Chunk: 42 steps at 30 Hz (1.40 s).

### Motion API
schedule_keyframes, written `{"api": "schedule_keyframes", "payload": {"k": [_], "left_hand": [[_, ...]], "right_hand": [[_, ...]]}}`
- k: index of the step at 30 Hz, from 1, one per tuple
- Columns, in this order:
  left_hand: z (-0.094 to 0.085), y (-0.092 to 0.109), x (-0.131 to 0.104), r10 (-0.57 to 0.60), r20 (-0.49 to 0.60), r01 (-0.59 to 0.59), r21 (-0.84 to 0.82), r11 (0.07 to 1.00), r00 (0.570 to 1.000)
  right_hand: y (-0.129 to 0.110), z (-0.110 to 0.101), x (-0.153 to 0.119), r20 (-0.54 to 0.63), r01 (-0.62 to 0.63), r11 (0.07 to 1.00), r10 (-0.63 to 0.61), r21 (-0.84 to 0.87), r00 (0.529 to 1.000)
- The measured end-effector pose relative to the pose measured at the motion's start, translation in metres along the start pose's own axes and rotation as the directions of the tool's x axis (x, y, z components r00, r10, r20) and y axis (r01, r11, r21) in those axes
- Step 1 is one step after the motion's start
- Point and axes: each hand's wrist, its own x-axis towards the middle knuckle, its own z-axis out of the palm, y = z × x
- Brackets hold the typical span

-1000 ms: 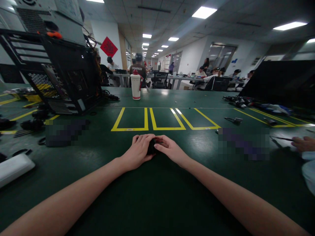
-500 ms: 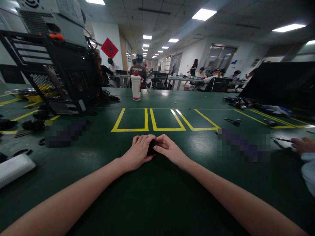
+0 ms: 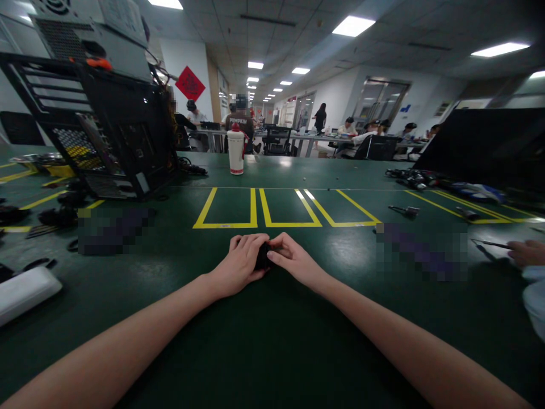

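Observation:
A small black object (image 3: 263,257) sits between my two hands, just below the yellow tape outlines (image 3: 289,225) on the green table (image 3: 272,341). My left hand (image 3: 242,262) is wrapped round its left side, fingers over the top and thumb underneath. From the right, my right hand (image 3: 293,260) pinches at it with thumb and fingers. The fingers of both hands hide most of the object, so its exact shape cannot be made out.
An open black computer case (image 3: 114,130) stands at the left, a white cup (image 3: 236,152) behind the outlines. A white object (image 3: 28,294) lies far left. Metal parts (image 3: 404,211) lie right. Another person's hand (image 3: 528,253) holds a thin tool at the right edge.
My hands and the black object stay almost still. The other person's hand at the right edge has shifted slightly right, and a standing person in the background has moved left.

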Motion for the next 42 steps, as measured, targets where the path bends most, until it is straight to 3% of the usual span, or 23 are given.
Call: {"api": "schedule_keyframes", "payload": {"k": [6, 14, 25, 33, 42], "left_hand": [[0.001, -0.001, 0.0, 0.004, -0.007, -0.004, -0.003, 1.0, 1.0], [-0.009, 0.004, 0.0, -0.011, 0.047, 0.011, -0.005, 1.0, 0.999], [0.002, -0.001, 0.0, -0.002, -0.018, 0.003, 0.008, 1.0, 1.0], [-0.003, 0.0, -0.001, -0.004, 0.014, 0.004, -0.004, 1.0, 1.0], [-0.003, 0.001, -0.001, -0.004, 0.007, 0.004, -0.001, 1.0, 1.0]], "right_hand": [[-0.003, 0.0, 0.002, -0.051, -0.071, 0.997, 0.069, -0.032, 0.996], [-0.006, -0.001, -0.003, 0.039, -0.034, 0.999, 0.034, 0.003, 0.999], [0.0, 0.001, 0.002, -0.055, -0.046, 0.999, 0.046, -0.002, 0.997], [-0.004, -0.001, -0.001, 0.045, -0.03, 0.999, 0.028, 0.025, 0.999], [-0.003, 0.001, 0.001, -0.045, -0.056, 0.998, 0.054, -0.03, 0.998]]}}
